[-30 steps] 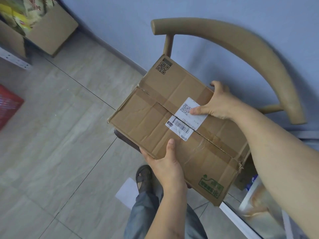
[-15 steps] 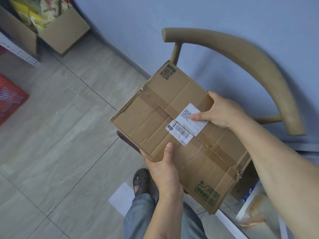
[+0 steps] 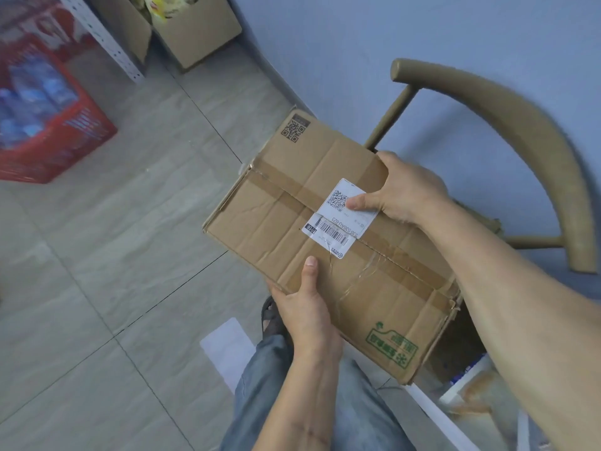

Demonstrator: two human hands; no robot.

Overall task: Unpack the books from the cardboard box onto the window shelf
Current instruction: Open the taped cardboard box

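Note:
A taped brown cardboard box (image 3: 276, 222) with a white shipping label is held in front of me above the floor, its flaps shut. My left hand (image 3: 305, 307) grips its near edge, thumb on top and fingers underneath. My right hand (image 3: 403, 190) grips the far edge, its thumb pressed on the label. No books show; the box's contents are hidden. The window shelf is not in view.
A tan wooden chair (image 3: 527, 131) with a curved back stands against the blue wall behind the box. A red crate (image 3: 55, 138) sits on the tiled floor at left, open cardboard boxes (image 3: 195, 30) and a white rack upright (image 3: 104, 43) behind it. White paper (image 3: 227, 346) lies by my foot.
The view has swung left and down, bringing the red crate into sight. The box has come off the chair seat and away from the chair; both hands keep the same grip.

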